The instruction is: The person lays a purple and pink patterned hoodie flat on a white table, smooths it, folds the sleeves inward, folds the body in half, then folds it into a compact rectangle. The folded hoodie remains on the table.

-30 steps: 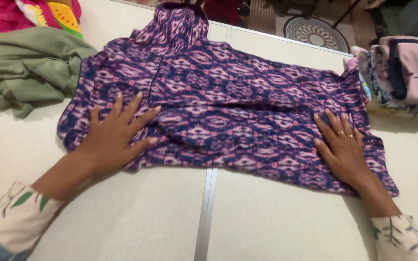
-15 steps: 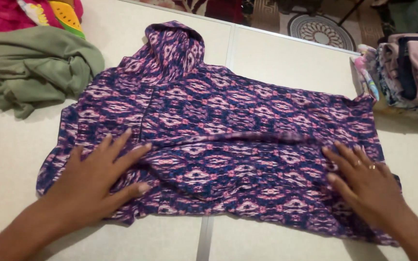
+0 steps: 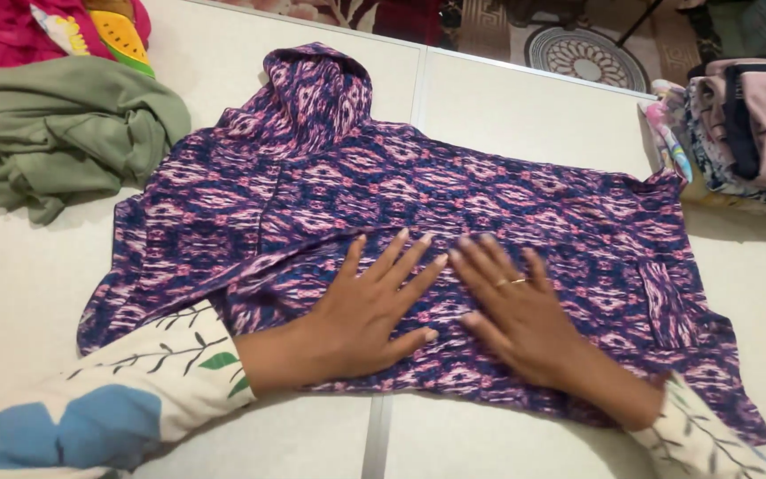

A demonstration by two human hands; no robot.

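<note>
Item: hoodie, purple-and-pink patterned, lay spread flat across the white table, hood toward the far edge, between a green garment at left and a stack of folded clothes at right. Left hand and right hand both rested palm-down on its middle, fingers spread wide and side by side, grasping nothing; the right wore a ring. Judged light, soft and limp, apt to wrinkle and slide on the smooth top, so best taken at hem, shoulder seams or sleeve edges.
</note>
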